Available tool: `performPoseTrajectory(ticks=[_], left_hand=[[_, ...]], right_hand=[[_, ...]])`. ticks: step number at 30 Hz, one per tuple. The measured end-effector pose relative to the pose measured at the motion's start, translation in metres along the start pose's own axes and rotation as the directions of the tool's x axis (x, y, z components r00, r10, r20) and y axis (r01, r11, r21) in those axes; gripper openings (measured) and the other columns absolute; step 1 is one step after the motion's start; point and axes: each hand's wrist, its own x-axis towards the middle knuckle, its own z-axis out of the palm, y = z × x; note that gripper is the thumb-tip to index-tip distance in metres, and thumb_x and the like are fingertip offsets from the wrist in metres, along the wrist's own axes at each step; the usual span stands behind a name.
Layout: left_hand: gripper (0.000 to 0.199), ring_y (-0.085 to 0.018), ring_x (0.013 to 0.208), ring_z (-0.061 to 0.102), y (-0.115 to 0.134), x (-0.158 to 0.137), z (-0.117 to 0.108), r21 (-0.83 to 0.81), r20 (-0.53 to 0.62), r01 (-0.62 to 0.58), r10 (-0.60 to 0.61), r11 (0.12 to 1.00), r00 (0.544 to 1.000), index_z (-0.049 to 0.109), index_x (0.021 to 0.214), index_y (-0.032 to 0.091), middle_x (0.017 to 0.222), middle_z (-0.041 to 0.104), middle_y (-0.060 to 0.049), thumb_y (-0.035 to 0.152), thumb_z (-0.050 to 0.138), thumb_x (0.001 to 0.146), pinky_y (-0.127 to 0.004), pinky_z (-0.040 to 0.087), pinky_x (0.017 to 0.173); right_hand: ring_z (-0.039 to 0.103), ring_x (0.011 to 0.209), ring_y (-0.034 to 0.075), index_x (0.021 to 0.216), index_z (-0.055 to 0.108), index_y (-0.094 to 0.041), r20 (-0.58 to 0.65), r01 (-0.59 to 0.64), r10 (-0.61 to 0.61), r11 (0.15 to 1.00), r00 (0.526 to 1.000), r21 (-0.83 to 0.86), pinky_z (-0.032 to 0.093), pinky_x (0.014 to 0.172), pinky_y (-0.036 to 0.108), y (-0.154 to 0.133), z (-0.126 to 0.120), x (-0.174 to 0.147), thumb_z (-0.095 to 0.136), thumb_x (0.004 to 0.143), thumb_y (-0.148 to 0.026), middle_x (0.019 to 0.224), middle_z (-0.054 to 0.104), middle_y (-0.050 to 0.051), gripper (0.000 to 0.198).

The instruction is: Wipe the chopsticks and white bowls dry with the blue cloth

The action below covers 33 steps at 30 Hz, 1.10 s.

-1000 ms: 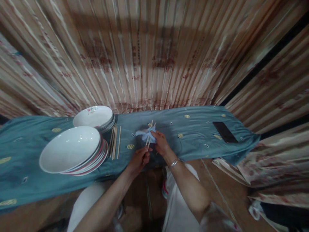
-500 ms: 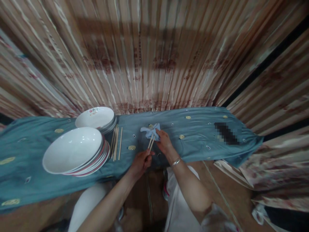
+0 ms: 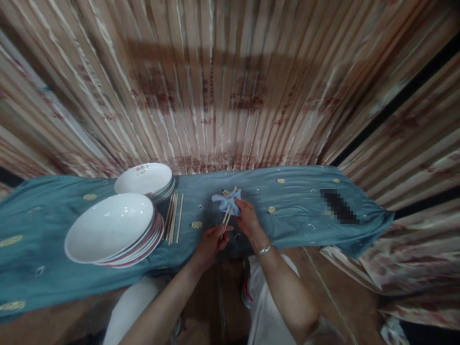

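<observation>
My left hand (image 3: pixel 212 241) is closed around the near ends of a pair of pale chopsticks (image 3: pixel 226 218), which point up and away from me. A light blue cloth (image 3: pixel 223 203) is wrapped around their upper part, and one tip pokes out beyond it. Closed on the cloth from the right is my right hand (image 3: pixel 246 215), with a silver bracelet at its wrist. Several more chopsticks (image 3: pixel 174 219) lie side by side on the cloth-covered table, left of my hands.
A stack of large white bowls (image 3: pixel 111 230) stands at the table's left, with a stack of white plates (image 3: pixel 145 179) behind it. A blurred dark object (image 3: pixel 339 206) lies to the right on the teal tablecloth (image 3: pixel 291 220). Pleated curtains (image 3: pixel 215 96) hang along the back.
The cloth has slid a little down the chopsticks, so a tip now shows above it. Both hands keep their hold. The whole view has shifted slightly.
</observation>
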Motion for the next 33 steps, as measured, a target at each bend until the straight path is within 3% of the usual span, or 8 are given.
performPoseTrajectory(ticks=[2, 8, 14, 20, 25, 28, 33], left_hand=[[0.048, -0.004, 0.041, 0.032, -0.001, -0.001, 0.001, 0.016, -0.003, 0.011, -0.011, 1.0, 1.0, 0.07, 0.082, 0.01, 0.052, 0.05, 0.004, 0.054, 0.072, 0.063, -0.024, 0.015, 0.045], [0.043, -0.004, 0.041, 0.026, -0.002, 0.001, -0.003, 0.043, -0.036, -0.028, 0.029, 0.999, 0.999, 0.068, 0.074, 0.011, 0.045, 0.037, 0.008, 0.053, 0.071, 0.065, -0.023, 0.013, 0.046], [0.043, -0.003, 0.04, 0.025, 0.003, 0.001, -0.006, 0.015, -0.056, -0.063, 0.063, 0.998, 0.996, 0.066, 0.07, 0.012, 0.044, 0.035, 0.009, 0.054, 0.073, 0.062, -0.022, 0.013, 0.045], [0.043, -0.003, 0.041, 0.027, 0.008, 0.002, -0.004, -0.039, -0.071, -0.074, 0.071, 0.996, 0.995, 0.066, 0.07, 0.012, 0.046, 0.04, 0.008, 0.051, 0.077, 0.057, -0.021, 0.014, 0.043], [0.041, -0.003, 0.041, 0.028, 0.01, 0.005, -0.005, -0.055, -0.077, -0.106, 0.102, 0.993, 0.992, 0.067, 0.07, 0.012, 0.045, 0.04, 0.007, 0.051, 0.076, 0.059, -0.021, 0.016, 0.043], [0.04, -0.003, 0.041, 0.028, 0.009, 0.006, -0.006, -0.044, -0.066, -0.11, 0.107, 0.993, 0.992, 0.066, 0.069, 0.013, 0.045, 0.039, 0.008, 0.05, 0.075, 0.061, -0.021, 0.016, 0.043], [0.041, -0.003, 0.039, 0.024, 0.001, 0.003, -0.001, -0.018, -0.005, -0.053, 0.053, 0.998, 0.999, 0.065, 0.071, 0.012, 0.044, 0.037, 0.008, 0.052, 0.074, 0.062, -0.022, 0.013, 0.043]], right_hand=[[0.06, 0.058, 0.015, 0.068, 0.066, -0.021, -0.007, 0.011, -0.011, 1.0, 1.0, -0.005, 0.049, 0.059, 0.027, -0.001, -0.001, 0.001, 0.072, 0.063, -0.035, 0.059, 0.065, -0.002, 0.017], [0.061, 0.06, 0.016, 0.069, 0.065, -0.021, -0.025, 0.007, -0.006, 1.0, 1.0, 0.011, 0.05, 0.059, 0.027, -0.001, -0.002, 0.004, 0.071, 0.063, -0.039, 0.061, 0.065, -0.002, 0.02], [0.061, 0.061, 0.015, 0.071, 0.064, -0.022, -0.154, 0.036, -0.02, 0.994, 0.988, 0.104, 0.05, 0.059, 0.026, -0.011, -0.011, 0.01, 0.069, 0.068, -0.037, 0.066, 0.068, -0.003, 0.016], [0.058, 0.057, 0.013, 0.072, 0.068, -0.021, 0.058, -0.028, 0.027, 0.999, 0.998, 0.026, 0.048, 0.054, 0.024, -0.002, 0.003, -0.011, 0.075, 0.063, -0.04, 0.063, 0.067, -0.001, 0.022], [0.044, 0.043, 0.005, 0.068, 0.068, -0.016, 0.169, -0.079, 0.078, 0.997, 0.983, 0.002, 0.036, 0.042, 0.018, 0.011, 0.017, -0.024, 0.079, 0.058, -0.034, 0.053, 0.059, -0.005, 0.023], [0.042, 0.04, 0.005, 0.064, 0.067, -0.016, 0.145, -0.069, 0.069, 0.998, 0.987, -0.005, 0.034, 0.04, 0.018, 0.014, 0.017, -0.023, 0.078, 0.058, -0.034, 0.05, 0.057, -0.006, 0.022], [0.056, 0.051, 0.011, 0.067, 0.068, -0.018, 0.032, -0.003, 0.005, 0.999, 0.999, -0.042, 0.046, 0.053, 0.023, 0.005, 0.003, -0.007, 0.075, 0.058, -0.035, 0.058, 0.065, -0.002, 0.021]])
